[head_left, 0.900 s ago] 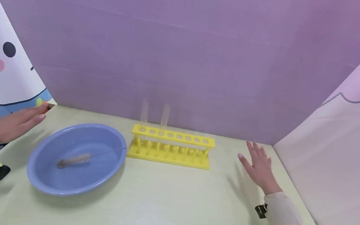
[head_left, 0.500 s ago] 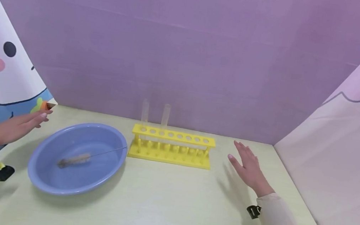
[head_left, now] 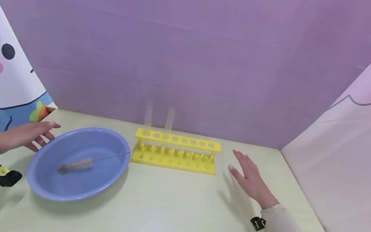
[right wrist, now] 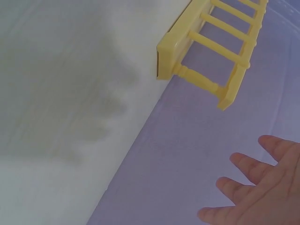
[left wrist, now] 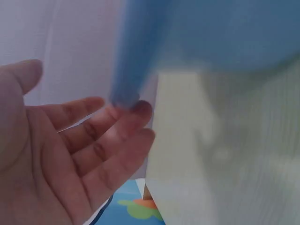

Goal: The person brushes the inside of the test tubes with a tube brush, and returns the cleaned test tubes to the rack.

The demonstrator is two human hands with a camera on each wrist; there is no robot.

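Basin (head_left: 101,175), smooth blue, round-rimmed, sits left; bristly brush (head_left: 76,165) inside. I see left hand (head_left: 25,135) relaxed at its left edge, contact unclear. Right hand (head_left: 249,179) spread, grasping nothing; gap to yellow rack (head_left: 172,165).

The washbasin (head_left: 97,176) is periwinkle blue, the test-tube rack (head_left: 174,165) bright yellow, the tabletop (head_left: 164,206) pale greenish cream. The back cloth (head_left: 177,56) is plain purple, while the left curtain (head_left: 13,82) bears a white, pink-cheeked cartoon figure over blue.
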